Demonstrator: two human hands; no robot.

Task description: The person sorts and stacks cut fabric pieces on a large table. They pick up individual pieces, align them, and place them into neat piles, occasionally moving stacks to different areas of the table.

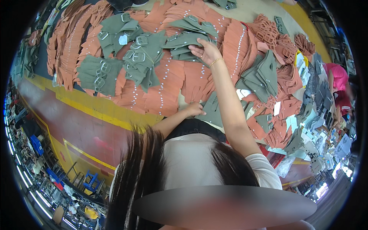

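My right hand point(207, 52) reaches far over the table, its thumb and fingers apart at the right edge of a stack of dark green cut pieces point(186, 40). The pieces look flat and leather-like, and buckles show on the green ones farther left. Close to my body, my left hand point(195, 109) is closed at the near table edge. Its fingers are curled beside a green cut piece point(213, 109); whether they grip its edge is hard to see. Under the green stacks lie overlapping rows of orange-brown cut pieces point(170, 82) with small white marks.
Green buckled bundles point(100, 75) lie on the left, and another green stack point(262, 76) on the right. Orange-brown buckle-shaped pieces point(264, 28) are heaped at the far right. A red basket point(274, 157) stands low at my right. Another person in pink point(338, 78) is at the right.
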